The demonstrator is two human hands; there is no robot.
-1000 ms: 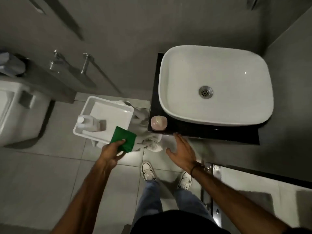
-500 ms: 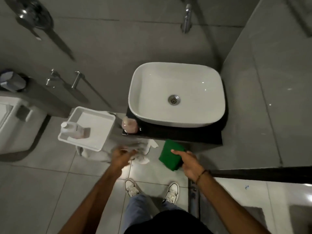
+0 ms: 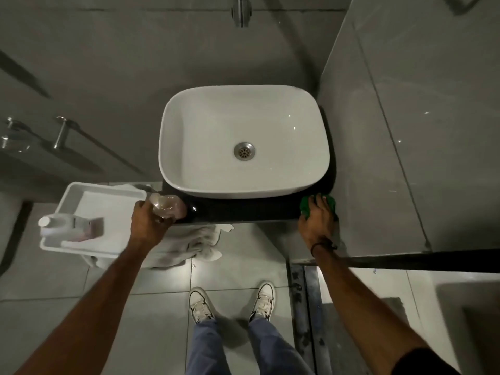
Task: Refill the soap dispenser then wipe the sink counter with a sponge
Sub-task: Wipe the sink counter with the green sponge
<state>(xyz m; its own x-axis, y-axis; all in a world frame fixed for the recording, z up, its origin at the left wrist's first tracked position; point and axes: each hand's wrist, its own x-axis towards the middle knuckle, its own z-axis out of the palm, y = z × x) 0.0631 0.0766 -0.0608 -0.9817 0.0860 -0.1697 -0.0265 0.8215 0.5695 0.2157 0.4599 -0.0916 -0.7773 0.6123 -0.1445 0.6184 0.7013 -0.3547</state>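
right hand pressed flat over green sponge, mostly hidden, at counter's front right corner. left hand clasps blurred soap dispenser, front left corner.

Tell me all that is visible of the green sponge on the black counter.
The green sponge lies flat at the right end of the black sink counter, in front of the white basin. The right hand presses on it and hides most of it, so only its green edges show. Its texture is unclear.

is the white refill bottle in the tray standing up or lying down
Lying down. The refill bottle rests on its side in the white tray, cap pointing left.
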